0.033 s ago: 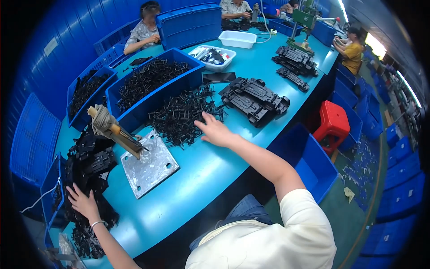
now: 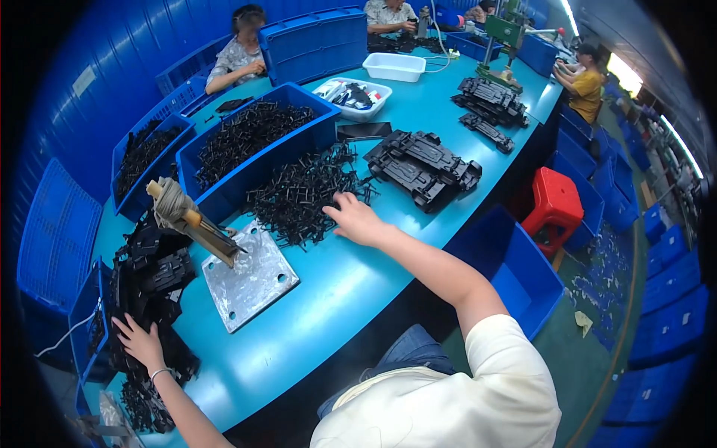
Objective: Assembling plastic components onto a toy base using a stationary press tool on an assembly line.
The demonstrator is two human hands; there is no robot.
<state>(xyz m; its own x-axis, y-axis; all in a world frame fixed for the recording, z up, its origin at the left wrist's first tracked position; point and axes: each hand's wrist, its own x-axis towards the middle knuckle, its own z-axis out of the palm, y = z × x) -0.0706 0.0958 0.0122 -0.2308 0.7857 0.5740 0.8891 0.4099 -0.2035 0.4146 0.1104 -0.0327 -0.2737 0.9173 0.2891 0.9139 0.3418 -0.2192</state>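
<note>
My left hand (image 2: 142, 345) lies with fingers spread on a heap of black plastic parts (image 2: 158, 272) at the table's left end. Nothing shows in its grip. At the right edge of a pile of thin black plastic pieces (image 2: 295, 198), my right hand (image 2: 358, 222) has its fingers apart and a little bent. Its fingertips touch or hover over the nearest pieces; which, I cannot tell. Between my hands stands a metal plate (image 2: 250, 287) with corner holes, and a cloth-wrapped post (image 2: 196, 220) leans over it. Right of the pile are black toy-car chassis (image 2: 426, 166).
Blue bins (image 2: 258, 142) filled with black pieces stand behind the pile. White trays (image 2: 396, 67) and a green press (image 2: 506, 33) are farther back. Co-workers sit along the far side and at right. A blue bin (image 2: 515, 280) and a red stool (image 2: 554, 209) stand beyond the table's right edge.
The fingers of my right hand have curled slightly at the pile's edge. My left hand has shifted very slightly downward over the black parts.
</note>
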